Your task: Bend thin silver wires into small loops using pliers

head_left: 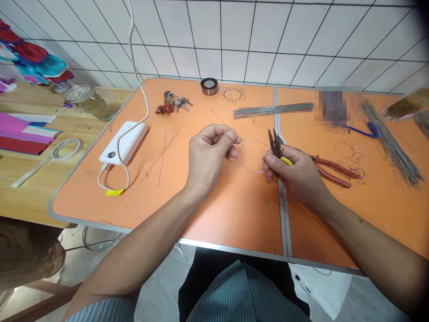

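On table [234, 210]: power bank [122, 145] left, keys [181, 103] behind; wire ring [259, 172] between left hand [212, 150] and right hand [293, 167]; second pliers [335, 165] right.

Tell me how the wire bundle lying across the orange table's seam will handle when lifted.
The wire bundle is probably fairly stiff, its strands lying nearly straight. No tie shows and the ends are uneven, so strands may splay or drop out. Thin and metallic-looking, they could slide against each other.

Room to pass left of the white power bank [115, 142], over orange tabletop [78, 190]. Blockers: cord [135, 70] looping over it, yellow tag [114, 192] at near end, loose wires [162, 153] right, keys [181, 103] beyond.
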A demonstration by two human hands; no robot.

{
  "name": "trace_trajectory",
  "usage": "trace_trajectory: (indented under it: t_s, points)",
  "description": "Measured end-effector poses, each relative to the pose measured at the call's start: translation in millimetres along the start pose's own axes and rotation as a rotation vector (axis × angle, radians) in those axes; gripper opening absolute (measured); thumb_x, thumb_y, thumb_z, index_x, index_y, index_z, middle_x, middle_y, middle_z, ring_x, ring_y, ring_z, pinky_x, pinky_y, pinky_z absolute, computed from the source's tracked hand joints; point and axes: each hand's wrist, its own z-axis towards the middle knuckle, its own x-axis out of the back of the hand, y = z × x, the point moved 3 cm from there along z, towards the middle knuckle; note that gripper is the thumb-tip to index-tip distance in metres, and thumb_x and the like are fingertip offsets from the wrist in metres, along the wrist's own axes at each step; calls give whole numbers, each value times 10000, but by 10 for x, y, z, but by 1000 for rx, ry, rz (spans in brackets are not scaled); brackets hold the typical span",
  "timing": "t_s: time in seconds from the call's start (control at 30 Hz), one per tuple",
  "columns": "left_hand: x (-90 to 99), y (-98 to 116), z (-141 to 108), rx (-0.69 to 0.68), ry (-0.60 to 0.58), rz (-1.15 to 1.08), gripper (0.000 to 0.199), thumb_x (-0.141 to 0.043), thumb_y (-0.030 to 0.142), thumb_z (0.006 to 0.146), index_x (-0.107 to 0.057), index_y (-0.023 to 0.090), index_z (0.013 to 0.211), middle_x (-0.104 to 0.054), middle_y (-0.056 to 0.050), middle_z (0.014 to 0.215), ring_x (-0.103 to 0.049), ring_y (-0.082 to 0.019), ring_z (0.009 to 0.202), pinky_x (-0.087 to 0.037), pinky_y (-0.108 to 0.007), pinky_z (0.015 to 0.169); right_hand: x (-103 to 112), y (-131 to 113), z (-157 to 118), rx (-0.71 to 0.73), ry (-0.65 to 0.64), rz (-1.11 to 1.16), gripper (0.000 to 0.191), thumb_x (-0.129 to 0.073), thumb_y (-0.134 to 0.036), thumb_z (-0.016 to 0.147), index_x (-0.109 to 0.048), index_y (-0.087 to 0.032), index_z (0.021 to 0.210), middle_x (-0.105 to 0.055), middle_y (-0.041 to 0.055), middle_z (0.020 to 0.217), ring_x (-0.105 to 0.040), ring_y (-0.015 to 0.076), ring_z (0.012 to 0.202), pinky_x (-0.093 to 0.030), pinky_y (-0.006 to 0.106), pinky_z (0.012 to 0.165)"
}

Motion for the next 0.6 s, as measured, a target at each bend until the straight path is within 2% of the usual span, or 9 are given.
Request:
trace_trajectory:
  t_s: [0.17,0.33,0.6]
  points:
    - [-3,5,11,64,10,-46,178,-859,276,896,-734,197,798,-782,-15,804,-633,-81,568,-526,-201,552,18,18,-3,42,10,-56,286,-823,-493,974,-738,-235,884,-665,8,772,-587,160,689,-489,323,667]
    - [5,15,15,76,7,-71,217,-883,297,879,-720,188,786,-777,-24,799,-636,-80,567,-531,-197,557,15,23,-5,50,2,-46,254,-804,-454,994,-736,-235,885,-660,6,770,-591,160,693,-490,326,673]
    - [4,9,21,87,18,-65,206,-865,281,891,-709,198,786,-776,-15,800,-637,-81,554,-522,-199,544,18,35,4,32,8,-24,277,-828,-482,967,-737,-235,879,-665,5,778,-589,155,683,-491,324,663]
